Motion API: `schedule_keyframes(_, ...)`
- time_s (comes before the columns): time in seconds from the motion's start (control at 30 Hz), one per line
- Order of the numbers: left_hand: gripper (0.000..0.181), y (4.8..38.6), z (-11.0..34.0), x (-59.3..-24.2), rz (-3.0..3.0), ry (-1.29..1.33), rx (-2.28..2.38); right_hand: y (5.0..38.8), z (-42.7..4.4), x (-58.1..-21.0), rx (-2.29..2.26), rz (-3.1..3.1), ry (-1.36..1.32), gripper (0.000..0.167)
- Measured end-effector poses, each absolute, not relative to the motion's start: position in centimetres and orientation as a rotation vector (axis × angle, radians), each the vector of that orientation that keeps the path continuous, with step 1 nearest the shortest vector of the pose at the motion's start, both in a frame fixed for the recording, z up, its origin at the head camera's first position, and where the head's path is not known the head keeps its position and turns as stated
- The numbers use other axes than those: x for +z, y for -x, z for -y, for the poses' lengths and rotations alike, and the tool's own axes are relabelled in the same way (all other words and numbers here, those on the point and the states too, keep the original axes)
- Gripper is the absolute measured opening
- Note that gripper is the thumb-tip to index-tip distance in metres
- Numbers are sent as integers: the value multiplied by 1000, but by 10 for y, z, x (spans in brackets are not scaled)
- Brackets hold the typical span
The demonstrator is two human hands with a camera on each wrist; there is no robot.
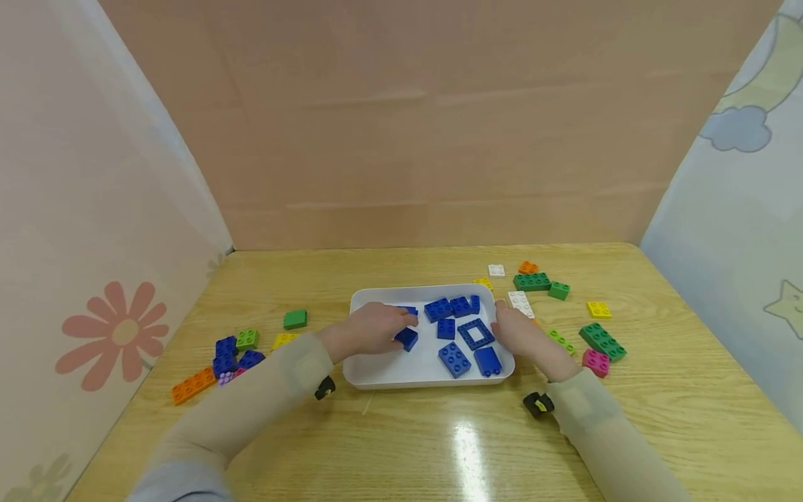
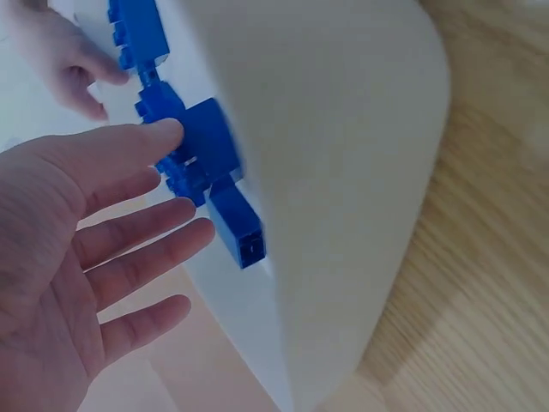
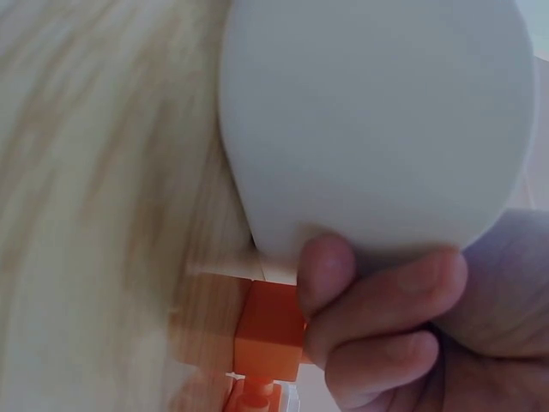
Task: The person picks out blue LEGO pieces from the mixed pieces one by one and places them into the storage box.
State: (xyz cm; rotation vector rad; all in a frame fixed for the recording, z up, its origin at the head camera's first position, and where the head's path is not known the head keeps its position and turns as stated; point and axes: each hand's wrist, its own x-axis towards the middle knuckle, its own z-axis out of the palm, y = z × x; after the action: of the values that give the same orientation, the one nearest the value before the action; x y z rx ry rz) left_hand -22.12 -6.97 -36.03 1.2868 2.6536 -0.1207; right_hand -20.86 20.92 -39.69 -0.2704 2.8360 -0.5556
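Note:
A white tray [image 1: 408, 373] holds several blue toy bricks [image 1: 454, 360], among them a square blue frame [image 1: 466, 337]. My left hand [image 1: 378, 330] is over the tray's left part, right by a dark blue brick [image 1: 406, 340]. In the left wrist view its fingers [image 2: 129, 266] are spread and fairly straight, with the thumb in front of the blue bricks [image 2: 210, 142]; whether it touches them I cannot tell. At the tray's right end my right hand [image 1: 517, 333] grips the side, its fingers [image 3: 395, 296] curled against the white wall.
Loose bricks lie left of the tray, including an orange one [image 1: 194, 385] and a green one [image 1: 295, 319]. More lie to the right, such as a long green brick [image 1: 602, 340] and a pink one [image 1: 596, 362]. A brown panel [image 1: 426, 139] stands behind the table.

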Motion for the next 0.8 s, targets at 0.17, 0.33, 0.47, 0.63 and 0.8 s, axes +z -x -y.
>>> schedule_keyframes(0.17, 40, 218, 91, -360, -2724, -1280, 29, 209, -210, -398, -548, -2862, 290, 45)
schedule_keyframes(0.33, 42, 208, 120, -354, -2800, -1101, 228, 208, -209, -397, -559, -2837, 270, 46)
schedule_keyframes(0.47, 44, 201, 145, -348, -2895, -956, 283, 207, -209, -396, -563, -2821, 249, 47)
schedule_keyframes(0.63, 47, 192, 182, -347, -2999, -841, 357, 207, -210, -395, -554, -2811, 250, 49)
schedule_keyframes(0.8, 45, 183, 220, -347, -3077, -700, 457, 207, -209, -395, -550, -2805, 244, 49)
